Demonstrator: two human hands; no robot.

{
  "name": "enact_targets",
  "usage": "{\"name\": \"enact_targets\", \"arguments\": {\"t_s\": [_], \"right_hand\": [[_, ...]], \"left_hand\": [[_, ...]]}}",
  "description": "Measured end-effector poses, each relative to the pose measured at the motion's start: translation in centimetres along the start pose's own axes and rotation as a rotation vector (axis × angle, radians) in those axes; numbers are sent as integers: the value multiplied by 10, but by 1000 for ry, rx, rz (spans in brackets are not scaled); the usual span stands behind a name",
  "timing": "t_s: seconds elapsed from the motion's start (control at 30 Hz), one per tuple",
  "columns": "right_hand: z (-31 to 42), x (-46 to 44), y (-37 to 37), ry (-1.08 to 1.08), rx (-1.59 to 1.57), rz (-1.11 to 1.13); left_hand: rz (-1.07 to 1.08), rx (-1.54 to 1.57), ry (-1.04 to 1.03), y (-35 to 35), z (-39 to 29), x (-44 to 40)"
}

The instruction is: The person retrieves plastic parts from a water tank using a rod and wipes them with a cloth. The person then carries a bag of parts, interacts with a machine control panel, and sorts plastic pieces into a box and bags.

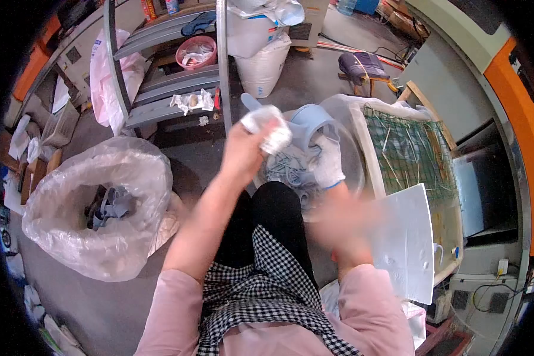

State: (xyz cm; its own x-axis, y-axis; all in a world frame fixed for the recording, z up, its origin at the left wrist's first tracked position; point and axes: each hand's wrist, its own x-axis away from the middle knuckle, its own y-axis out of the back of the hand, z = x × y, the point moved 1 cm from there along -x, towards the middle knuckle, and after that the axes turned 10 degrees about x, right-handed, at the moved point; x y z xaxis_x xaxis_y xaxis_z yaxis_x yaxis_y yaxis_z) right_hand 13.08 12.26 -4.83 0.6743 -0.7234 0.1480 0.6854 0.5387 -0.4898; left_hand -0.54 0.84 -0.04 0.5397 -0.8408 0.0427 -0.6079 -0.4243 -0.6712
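Note:
My left hand [243, 148], bare, is closed around a wadded white cloth [277, 139]. The cloth lies over the handle side of a blue-grey plastic dipper [310, 121], with its handle tip sticking out to the upper left. A white glove covers my right hand [328, 163], whose fingers are closed at the dipper's round cup. Part of the grip is hidden by the cup. Below both hands, a clear-lined tub [353, 163] holds small blue-grey plastic scraps [285, 168].
A plastic-lined bag [154, 184] with grey plastic pieces [114, 204] stands at left. Metal steps [160, 110] rise ahead, bearing a pink basin [197, 52]. On the right are a green-mesh-covered bin [409, 142], a white board [403, 243] and an orange-edged machine [510, 118].

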Motion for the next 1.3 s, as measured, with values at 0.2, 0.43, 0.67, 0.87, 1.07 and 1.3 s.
{"name": "enact_targets", "arguments": {"t_s": [0.2,0.43,0.67,0.87,1.07,1.3], "right_hand": [[-37,-4,0,253,3,-163],[-20,12,3,296,188,-250],[-37,4,18,717,1004,-242],[-55,-2,28,766,865,-137],[-63,-7,50,668,998,-49],[-54,6,-12,34,-395,223]], "left_hand": [[-132,-402,-487,-19,26,22],[-69,174,-113,-4,-20,16],[-30,-191,-128,-15,-1,41],[-28,-48,-255,-10,-12,39],[-81,-43,-202,8,-45,31],[-45,480,-50,57,-56,1]]}}
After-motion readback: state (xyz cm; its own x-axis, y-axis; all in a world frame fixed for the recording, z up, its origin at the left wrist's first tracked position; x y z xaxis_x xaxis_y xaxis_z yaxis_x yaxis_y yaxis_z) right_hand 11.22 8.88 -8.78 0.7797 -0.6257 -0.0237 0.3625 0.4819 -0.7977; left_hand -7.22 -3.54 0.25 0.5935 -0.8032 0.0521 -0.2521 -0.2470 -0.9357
